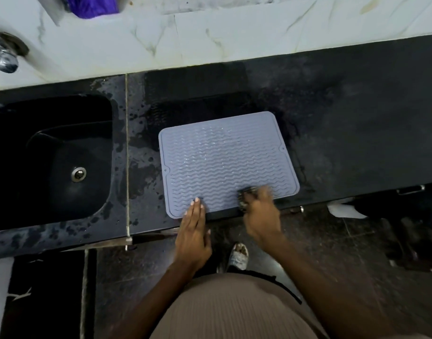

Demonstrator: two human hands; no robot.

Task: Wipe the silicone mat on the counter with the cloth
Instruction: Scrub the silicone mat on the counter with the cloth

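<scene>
A grey silicone mat [224, 162] with wavy ridges lies flat on the black counter [356, 133], its near edge close to the counter's front. My left hand [194, 231] lies flat with straight fingers, their tips pressing the mat's near left corner. My right hand [260, 212], blurred by motion, grips a dark bunched cloth [244, 195] against the mat's near edge, right of centre. Most of the cloth is hidden under the hand.
A black sink [63, 155] with a metal drain is set in the counter to the left, with water drops around it. A chrome tap [4, 55] sticks out of the white tiled wall. A purple object [92, 6] sits at the top left. Dark floor lies below.
</scene>
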